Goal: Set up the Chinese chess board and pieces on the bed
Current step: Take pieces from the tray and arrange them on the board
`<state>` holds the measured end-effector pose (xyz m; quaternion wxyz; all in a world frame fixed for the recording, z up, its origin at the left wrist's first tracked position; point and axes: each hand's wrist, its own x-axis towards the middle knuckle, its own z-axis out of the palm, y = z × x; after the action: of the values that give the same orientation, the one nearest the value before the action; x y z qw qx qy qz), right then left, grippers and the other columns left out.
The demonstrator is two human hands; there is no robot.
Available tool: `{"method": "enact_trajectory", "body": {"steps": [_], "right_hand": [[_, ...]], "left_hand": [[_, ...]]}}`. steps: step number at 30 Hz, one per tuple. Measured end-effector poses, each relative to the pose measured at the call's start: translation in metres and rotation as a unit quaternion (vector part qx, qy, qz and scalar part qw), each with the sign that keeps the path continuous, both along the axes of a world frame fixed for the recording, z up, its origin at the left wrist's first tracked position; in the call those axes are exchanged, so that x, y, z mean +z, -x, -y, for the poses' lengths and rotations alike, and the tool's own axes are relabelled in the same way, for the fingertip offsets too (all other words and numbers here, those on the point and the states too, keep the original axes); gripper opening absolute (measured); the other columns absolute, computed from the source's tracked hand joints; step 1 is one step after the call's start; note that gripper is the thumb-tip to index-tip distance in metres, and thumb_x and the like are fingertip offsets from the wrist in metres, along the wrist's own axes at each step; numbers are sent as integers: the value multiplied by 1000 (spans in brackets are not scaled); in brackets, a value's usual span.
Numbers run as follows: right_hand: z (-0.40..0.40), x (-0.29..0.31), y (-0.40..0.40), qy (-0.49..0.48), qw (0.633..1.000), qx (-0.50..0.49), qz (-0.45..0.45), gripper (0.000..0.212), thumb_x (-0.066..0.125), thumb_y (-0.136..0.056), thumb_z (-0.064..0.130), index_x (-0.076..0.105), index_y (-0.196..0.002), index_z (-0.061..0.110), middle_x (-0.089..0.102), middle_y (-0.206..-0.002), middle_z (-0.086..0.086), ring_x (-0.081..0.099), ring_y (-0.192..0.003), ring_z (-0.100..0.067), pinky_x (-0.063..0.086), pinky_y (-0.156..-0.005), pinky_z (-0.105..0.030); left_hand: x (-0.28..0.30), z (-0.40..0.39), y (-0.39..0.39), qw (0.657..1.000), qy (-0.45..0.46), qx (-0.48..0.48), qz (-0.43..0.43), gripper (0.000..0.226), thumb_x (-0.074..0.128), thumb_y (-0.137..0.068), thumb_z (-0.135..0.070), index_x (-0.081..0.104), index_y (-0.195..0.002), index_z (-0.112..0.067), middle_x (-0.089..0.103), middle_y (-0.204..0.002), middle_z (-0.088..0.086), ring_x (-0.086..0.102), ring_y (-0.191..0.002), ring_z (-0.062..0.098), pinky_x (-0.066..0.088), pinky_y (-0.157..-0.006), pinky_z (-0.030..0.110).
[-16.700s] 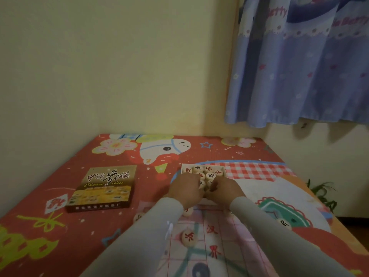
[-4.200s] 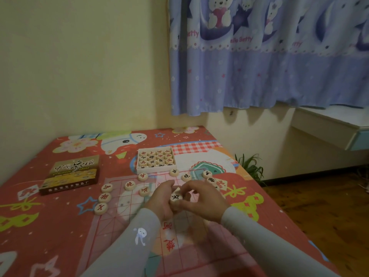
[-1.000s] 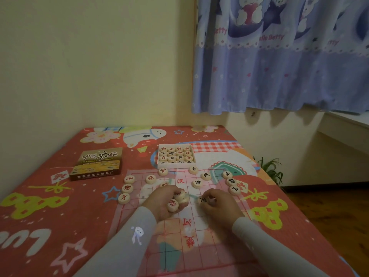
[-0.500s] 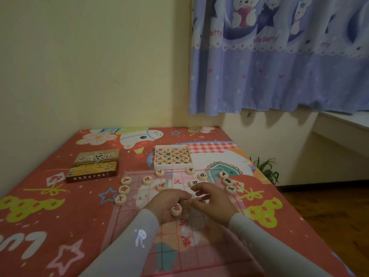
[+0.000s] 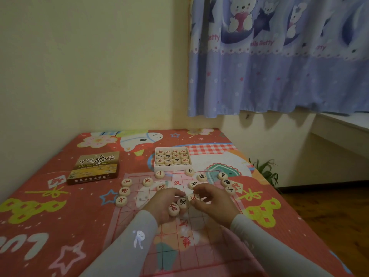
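Resting above the board [image 5: 180, 228] on the bed [image 5: 40, 212], two small, light, rigid pieces [image 5: 178, 205] are cupped in the left hand [image 5: 162, 204] while a third piece [image 5: 194, 197], best taken by its rim, is pinched by the right hand [image 5: 214, 202]

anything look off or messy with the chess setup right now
Mostly tidy. The pieces set out so far curve unevenly around the board's far end, some lying off its grid on the bedsheet. Nothing looks spilled or damaged.
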<state>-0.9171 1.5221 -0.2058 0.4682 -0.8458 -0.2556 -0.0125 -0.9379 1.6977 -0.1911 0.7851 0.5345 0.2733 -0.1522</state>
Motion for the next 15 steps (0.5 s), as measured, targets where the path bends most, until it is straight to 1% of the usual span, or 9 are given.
{"method": "enact_trajectory", "body": {"steps": [5, 9, 11, 13, 15], "right_hand": [[6, 1, 2, 1, 1000, -14, -2, 29, 76, -80, 27, 65, -107, 26, 67, -97, 15, 61, -88, 3, 51, -78, -13], [11, 1, 2, 11, 1000, -21, -2, 27, 74, -81, 28, 64, -105, 28, 66, -97, 16, 61, -89, 2, 52, -79, -14], [10, 1, 2, 18, 1000, -21, -2, 26, 73, -82, 29, 64, -106, 29, 65, -97, 18, 61, -90, 2, 52, -79, -14], [4, -1, 1, 16, 1000, -16, -1, 26, 74, -81, 31, 64, -105, 30, 66, -97, 16, 61, -89, 1, 53, -80, -17], [-4, -3, 0, 15, 1000, -5, -3, 24, 74, -81, 32, 63, -102, 32, 66, -98, 15, 61, -89, 1, 53, -80, -18]], "left_hand": [[1, 2, 1, 1000, -19, 6, 5, 24, 61, -84, -4, 56, -108, -2, 69, -99, 21, 61, -53, 24, 52, -44, 25], [2, 1, 2, 999, -37, 9, 1, 25, 65, -83, -6, 59, -106, -4, 70, -104, 20, 65, -62, 27, 54, -46, 27], [5, -2, 3, 999, -33, 18, 4, 23, 65, -84, -6, 60, -106, -3, 69, -100, 19, 64, -63, 26, 53, -44, 27], [8, -9, 7, 999, -30, 29, 14, 19, 64, -86, -5, 61, -104, -1, 65, -93, 19, 62, -60, 24, 51, -40, 24], [11, -17, 12, 998, -28, 47, 28, 14, 62, -88, -3, 60, -102, 1, 64, -89, 19, 62, -54, 21, 49, -37, 22]]}}
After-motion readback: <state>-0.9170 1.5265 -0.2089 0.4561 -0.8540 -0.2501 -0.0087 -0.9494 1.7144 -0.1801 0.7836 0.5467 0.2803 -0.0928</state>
